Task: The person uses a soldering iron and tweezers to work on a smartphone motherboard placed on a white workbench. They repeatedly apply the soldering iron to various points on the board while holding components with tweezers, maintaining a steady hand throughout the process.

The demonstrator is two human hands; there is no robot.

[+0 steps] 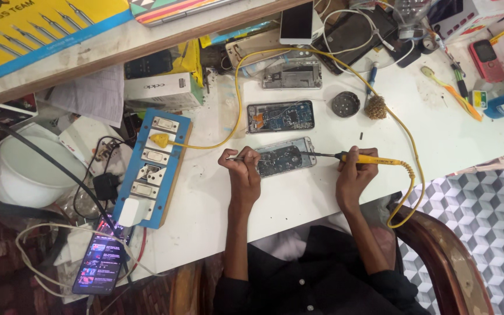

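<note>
Power strip: blue (153, 169), at the worktop's (450, 134) left edge.
Second opened phone: (280, 116), flat.
Lit phone: (99, 263), lower left.
White bowl: (27, 169), far left.

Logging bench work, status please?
Right hand holds yellow soldering iron. Left hand holds tweezers on opened phone. Nothing blocking.

The left hand (241, 165) covers the near end of the opened phone (284, 157) — the tweezers' (235, 158) tips are too small to make out. The iron's (357, 157) tip contact point cannot be told. The red phone (485, 58) sits partly hidden, the chair (444, 262) cut off by the bottom edge — board details blurred.
</note>
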